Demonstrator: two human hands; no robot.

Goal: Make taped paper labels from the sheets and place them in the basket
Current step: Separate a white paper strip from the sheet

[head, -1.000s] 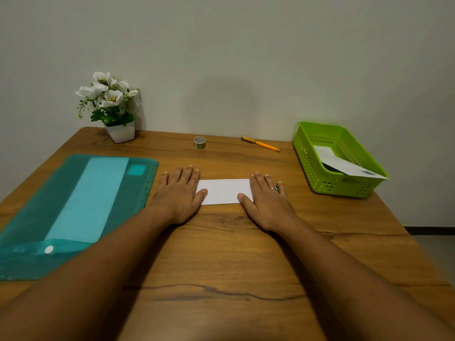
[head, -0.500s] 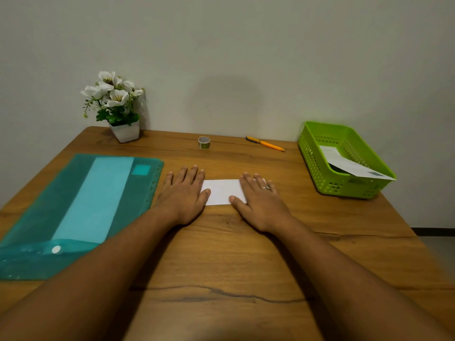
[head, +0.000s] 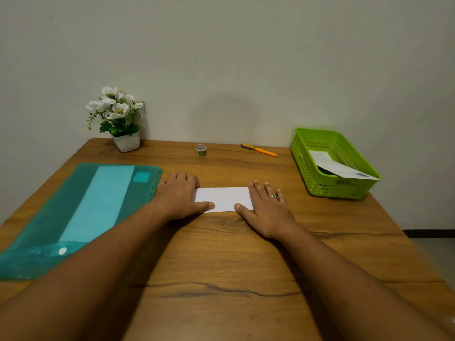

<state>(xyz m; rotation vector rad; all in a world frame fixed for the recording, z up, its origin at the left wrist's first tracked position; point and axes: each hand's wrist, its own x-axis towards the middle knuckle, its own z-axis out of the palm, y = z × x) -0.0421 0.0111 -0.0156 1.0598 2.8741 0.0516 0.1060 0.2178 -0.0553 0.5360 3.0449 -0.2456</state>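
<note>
Paper strip (head: pixel 222 199), white and folded flat, lies on the wooden table (head: pixel 221 267) between the two hands. The left hand (head: pixel 178 195) and the right hand (head: pixel 267 210) lie flat with straight fingers, each pressing one end of it, thumbs along its near edge. Just left of the left hand, a teal plastic folder (head: pixel 61 217) holds a pale sheet (head: pixel 103 200). To the right, well apart, a green basket (head: pixel 332 189) holds one white label (head: pixel 332 166), tilted, its end jutting over the near right rim. Along the wall stand a tape roll (head: pixel 201 150), an orange pen (head: pixel 259 150) and a flower pot (head: pixel 126 141).
</note>
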